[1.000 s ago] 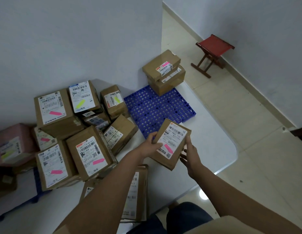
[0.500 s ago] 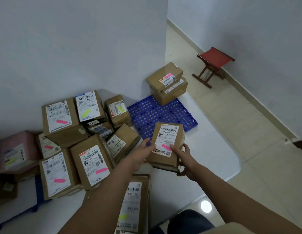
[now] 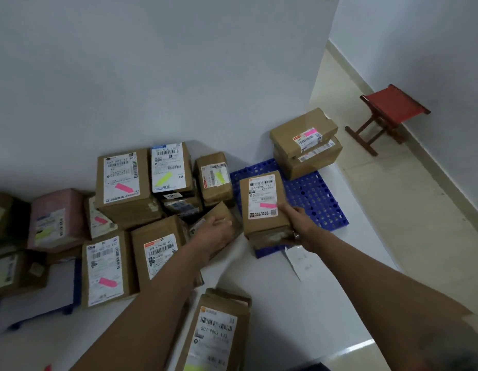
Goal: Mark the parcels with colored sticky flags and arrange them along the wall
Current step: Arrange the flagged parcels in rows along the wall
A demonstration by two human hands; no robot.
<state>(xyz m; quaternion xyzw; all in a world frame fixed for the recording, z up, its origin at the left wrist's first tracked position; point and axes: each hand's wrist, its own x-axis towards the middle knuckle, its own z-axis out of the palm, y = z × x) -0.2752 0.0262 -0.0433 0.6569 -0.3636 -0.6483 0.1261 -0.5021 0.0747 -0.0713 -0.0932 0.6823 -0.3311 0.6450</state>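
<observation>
head | right hand [image 3: 296,223] grips parcel [image 3: 262,203] on blue pallet [image 3: 318,202] | left hand [image 3: 215,232] outstretched, relaxed, holding nothing

Background of the scene — a red stool [image 3: 392,113] with dark wooden legs stands on the beige tiled floor [image 3: 409,210], close to the right-hand wall [image 3: 425,44]. A loose slip of white paper [image 3: 299,261] lies on the white surface [image 3: 326,303] — partly tucked under the blue perforated pallet [image 3: 315,199].
</observation>
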